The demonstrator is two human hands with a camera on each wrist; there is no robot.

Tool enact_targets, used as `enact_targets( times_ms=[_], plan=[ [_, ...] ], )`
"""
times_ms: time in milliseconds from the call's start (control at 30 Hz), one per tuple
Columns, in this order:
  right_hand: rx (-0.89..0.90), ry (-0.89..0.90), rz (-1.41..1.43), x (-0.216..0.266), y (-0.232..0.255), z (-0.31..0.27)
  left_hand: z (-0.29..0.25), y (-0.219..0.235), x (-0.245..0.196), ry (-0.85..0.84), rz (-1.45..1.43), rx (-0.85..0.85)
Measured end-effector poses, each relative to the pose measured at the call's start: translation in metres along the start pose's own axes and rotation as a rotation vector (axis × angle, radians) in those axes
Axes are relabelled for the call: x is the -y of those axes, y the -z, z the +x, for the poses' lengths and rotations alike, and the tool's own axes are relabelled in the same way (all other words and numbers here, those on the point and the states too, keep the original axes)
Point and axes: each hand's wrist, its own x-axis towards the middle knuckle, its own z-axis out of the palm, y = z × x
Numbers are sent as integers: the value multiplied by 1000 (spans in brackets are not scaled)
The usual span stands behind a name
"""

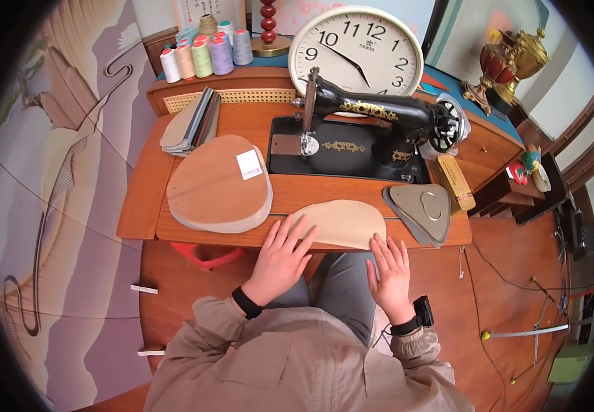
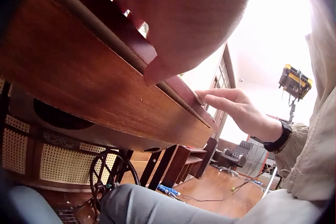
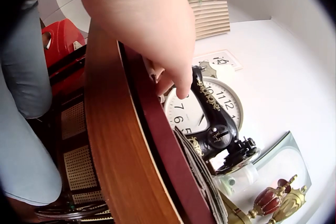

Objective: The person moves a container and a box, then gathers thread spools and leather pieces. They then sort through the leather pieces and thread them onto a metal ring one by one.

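A cream half-oval leather piece (image 1: 341,223) lies flat along the front edge of the sewing table. My left hand (image 1: 280,257) rests at its left end with straight, spread fingers, fingertips on the piece. At its right end my right hand (image 1: 389,278) touches the corner, fingers also straight. In the left wrist view the right hand (image 2: 239,111) lies over the table edge with its fingers extended. Left of the cream piece sits a stack of large rounded tan leather pieces (image 1: 218,182) with a white label. Grey-olive leather pieces (image 1: 424,209) are stacked on the right.
Behind stands a black sewing machine (image 1: 365,110), a wall clock (image 1: 358,51) leaning at its back. Thread spools (image 1: 204,55) cluster at the back left, beside upright leather swatches (image 1: 194,123). A yellow tin case (image 1: 456,182) lies at the right edge.
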Motion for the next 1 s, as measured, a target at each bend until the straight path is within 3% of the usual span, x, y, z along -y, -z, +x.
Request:
enact_targets(
  times_ms=[167,433,667,767,833,1000],
  plan=[
    [-91,97,-19,17,4,33,3,0,1,-15,-56,-86],
    [-15,179,79,19,8,52,19,-1,7,-16,-94,-197],
    [-46,151,104,20,2,53,31,2,9,-82,-22,-129],
    [-37,56,186,23,4,58,36,-1,13,-57,-6,-60],
    [-107,196,158,25,11,66,41,1,16,-28,-34,-33],
    [-258,142,-78,19,17,71,53,38,7,-87,14,-214]
  ],
)
